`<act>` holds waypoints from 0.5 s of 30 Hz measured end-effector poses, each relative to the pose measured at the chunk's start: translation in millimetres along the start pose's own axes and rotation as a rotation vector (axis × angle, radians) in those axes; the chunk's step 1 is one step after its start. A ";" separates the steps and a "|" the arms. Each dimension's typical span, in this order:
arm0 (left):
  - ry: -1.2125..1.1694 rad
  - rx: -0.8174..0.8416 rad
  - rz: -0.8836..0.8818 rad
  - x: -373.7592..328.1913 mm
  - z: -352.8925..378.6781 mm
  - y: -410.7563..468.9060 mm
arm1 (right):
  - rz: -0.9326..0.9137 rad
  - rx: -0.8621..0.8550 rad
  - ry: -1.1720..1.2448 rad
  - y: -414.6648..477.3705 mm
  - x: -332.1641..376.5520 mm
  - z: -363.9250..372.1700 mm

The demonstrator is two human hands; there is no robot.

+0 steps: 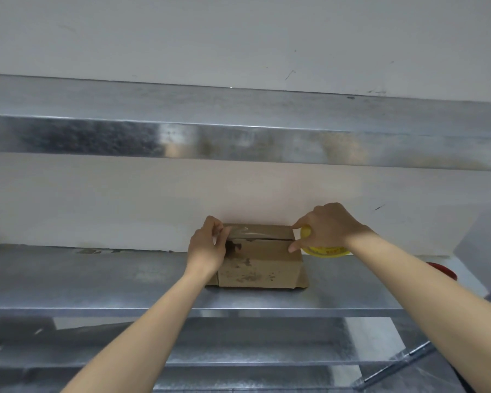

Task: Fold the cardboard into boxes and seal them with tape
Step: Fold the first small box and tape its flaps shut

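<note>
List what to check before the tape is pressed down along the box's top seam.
1. Box sits flat on the metal shelf: ok.
2. Left hand pinches the tape strip at the box's left top edge: ok.
3. Right hand grips the yellow tape roll beyond the box's right end: ok.
4. Top flaps meet flush: cannot tell; a dark gap shows near the left end.
5. Strip lined up over the whole seam: cannot tell; its gloss shows only on the left part.
</note>
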State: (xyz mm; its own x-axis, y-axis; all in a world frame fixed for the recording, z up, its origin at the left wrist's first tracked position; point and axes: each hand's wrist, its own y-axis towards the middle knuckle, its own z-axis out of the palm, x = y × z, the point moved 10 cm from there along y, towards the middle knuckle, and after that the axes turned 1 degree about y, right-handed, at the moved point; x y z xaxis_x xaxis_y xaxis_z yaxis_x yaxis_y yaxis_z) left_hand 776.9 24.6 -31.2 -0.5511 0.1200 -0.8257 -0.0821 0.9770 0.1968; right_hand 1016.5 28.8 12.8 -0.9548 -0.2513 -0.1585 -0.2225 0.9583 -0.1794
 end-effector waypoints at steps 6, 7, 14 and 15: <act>-0.007 0.001 -0.018 2.8 2.3 -0.3 | 0.009 0.013 0.008 0.4 -1.7 8.2; -0.026 0.008 -0.042 6.5 3.7 -0.9 | 0.005 0.014 0.010 0.4 -1.4 9.4; -0.036 0.023 -0.089 17.2 6.5 -6.2 | -0.041 0.037 0.030 3.3 8.4 18.9; -0.022 0.017 -0.087 16.7 6.7 -7.3 | -0.045 0.040 0.027 4.0 8.6 19.5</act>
State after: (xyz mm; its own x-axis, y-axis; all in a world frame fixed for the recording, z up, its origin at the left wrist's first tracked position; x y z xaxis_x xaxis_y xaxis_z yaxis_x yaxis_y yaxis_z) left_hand 773.9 20.6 -49.9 -0.5241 0.0382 -0.8508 -0.1146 0.9867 0.1149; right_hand 1011.2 27.8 -8.2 -0.9492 -0.2896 -0.1230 -0.2577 0.9398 -0.2245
